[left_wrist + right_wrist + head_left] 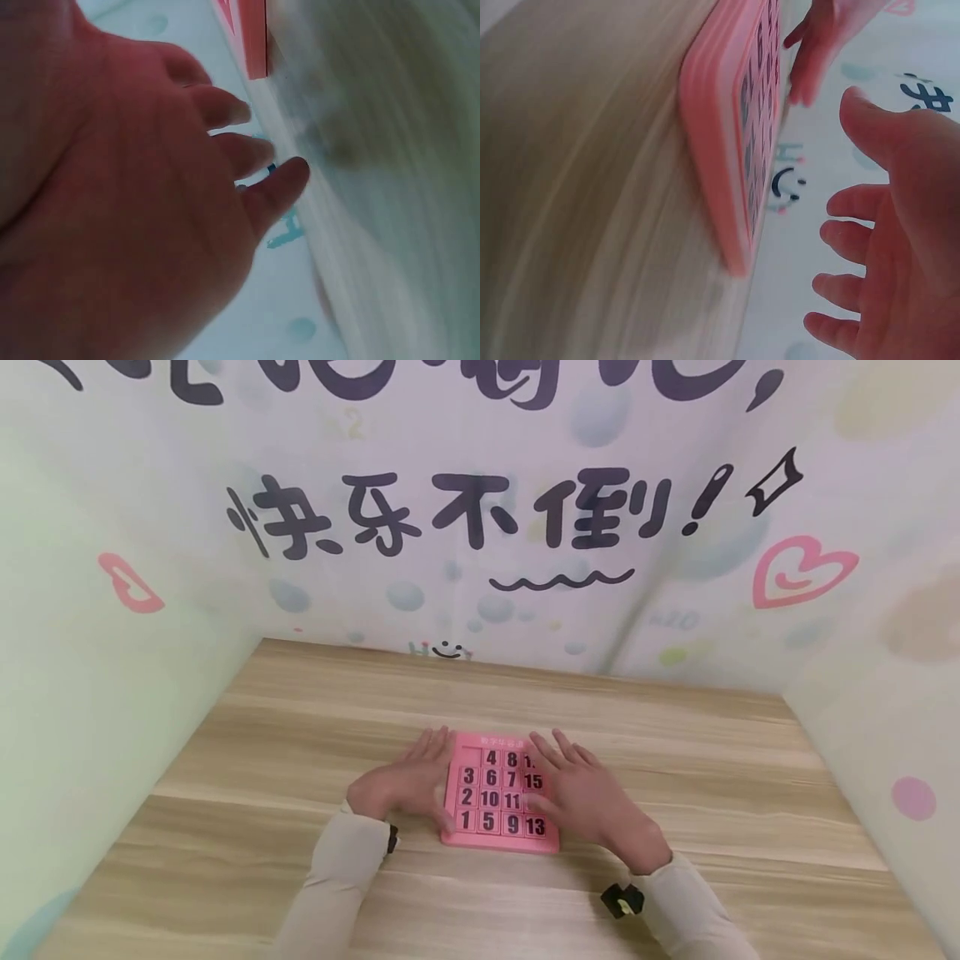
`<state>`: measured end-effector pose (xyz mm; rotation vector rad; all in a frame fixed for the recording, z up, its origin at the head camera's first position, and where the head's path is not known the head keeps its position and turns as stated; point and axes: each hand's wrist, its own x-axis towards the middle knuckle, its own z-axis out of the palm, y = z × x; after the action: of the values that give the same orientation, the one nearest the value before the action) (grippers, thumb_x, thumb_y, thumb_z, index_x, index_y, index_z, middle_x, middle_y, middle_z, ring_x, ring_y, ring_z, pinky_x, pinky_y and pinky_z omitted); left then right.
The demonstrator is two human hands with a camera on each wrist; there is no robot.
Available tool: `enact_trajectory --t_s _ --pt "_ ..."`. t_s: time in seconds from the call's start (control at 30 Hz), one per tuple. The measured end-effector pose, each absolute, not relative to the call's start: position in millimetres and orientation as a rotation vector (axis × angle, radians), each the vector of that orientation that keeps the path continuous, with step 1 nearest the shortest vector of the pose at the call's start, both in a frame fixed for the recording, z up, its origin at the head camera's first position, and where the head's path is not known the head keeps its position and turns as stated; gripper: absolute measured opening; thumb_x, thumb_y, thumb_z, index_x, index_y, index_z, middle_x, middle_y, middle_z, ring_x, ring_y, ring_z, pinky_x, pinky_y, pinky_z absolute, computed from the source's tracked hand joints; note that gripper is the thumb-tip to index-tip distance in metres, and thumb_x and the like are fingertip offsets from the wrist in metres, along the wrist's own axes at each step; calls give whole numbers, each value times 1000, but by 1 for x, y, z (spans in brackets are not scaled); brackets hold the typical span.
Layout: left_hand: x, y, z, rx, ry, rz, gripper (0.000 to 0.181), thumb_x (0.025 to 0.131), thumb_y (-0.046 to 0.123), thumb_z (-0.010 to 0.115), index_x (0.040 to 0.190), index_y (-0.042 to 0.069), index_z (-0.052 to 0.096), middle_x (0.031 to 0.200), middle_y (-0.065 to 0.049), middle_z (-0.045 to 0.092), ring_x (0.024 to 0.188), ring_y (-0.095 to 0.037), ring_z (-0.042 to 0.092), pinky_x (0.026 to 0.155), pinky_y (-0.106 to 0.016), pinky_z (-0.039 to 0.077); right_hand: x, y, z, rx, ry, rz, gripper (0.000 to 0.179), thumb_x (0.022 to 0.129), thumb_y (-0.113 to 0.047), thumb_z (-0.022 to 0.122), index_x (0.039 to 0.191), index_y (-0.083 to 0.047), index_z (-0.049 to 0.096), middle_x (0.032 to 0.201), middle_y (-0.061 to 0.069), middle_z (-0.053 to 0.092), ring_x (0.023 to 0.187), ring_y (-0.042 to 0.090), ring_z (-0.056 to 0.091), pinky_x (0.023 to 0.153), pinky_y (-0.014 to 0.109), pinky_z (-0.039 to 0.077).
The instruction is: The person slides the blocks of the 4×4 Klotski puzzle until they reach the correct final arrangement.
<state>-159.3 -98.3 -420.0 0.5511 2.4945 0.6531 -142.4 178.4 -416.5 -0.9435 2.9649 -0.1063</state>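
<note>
A pink number sliding puzzle (501, 843) lies flat on the table, its dark-numbered tiles in a square grid with a gap at the top left corner. My left hand (408, 785) is at the puzzle's left side, fingers extended and thumb beside the lower left edge. Over the right side, my right hand (588, 797) spreads its fingers and covers part of the right column. In the right wrist view, the right hand's fingers (847, 289) are apart from the thick pink frame. The left wrist view shows the left hand's back and loose fingers (277, 199), with a frame corner beyond.
The wood-grain table (262, 760) reaches back to a white printed wall (450, 610) with dark lettering, and side walls close it in at left and right. A black wrist strap piece (622, 900) hangs under the right sleeve (693, 906).
</note>
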Motion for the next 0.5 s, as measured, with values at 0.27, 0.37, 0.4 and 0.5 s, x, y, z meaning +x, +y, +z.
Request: enact_trajectory --t_s 0.27,0.37,0.4,0.5 --pt "-159 -94 -419 497 2464 594 140 61 37 92 158 4 -4 165 -16 -10 152 -34 -10 124 -51 4 -144 145 -428 -961 2899 -151 73 98 -61 45 153 -14 39 159 5 35 150 35 22 122 54 22" --pt "-159 -93 -420 523 2476 541 139 61 37 93 158 2 0 166 -17 -6 153 -36 -6 124 -50 5 -145 139 -432 -935 2887 -151 70 98 -61 44 153 -17 40 158 3 36 151 34 22 122 55 21" --pt "-159 -93 -420 529 2481 525 139 61 38 93 158 1 1 166 -17 -6 153 -36 -6 125 -50 6 -145 137 -433 -929 2885 -147 69 98 -61 44 152 -18 41 158 3 37 151 34 22 121 56 21" --pt "-160 -91 -421 534 2491 504 139 60 38 93 158 1 3 166 -17 -4 153 -36 -4 125 -50 6 -145 133 -434 -909 2875 -126 68 98 -61 43 151 -20 44 157 2 38 151 34 21 120 57 23"
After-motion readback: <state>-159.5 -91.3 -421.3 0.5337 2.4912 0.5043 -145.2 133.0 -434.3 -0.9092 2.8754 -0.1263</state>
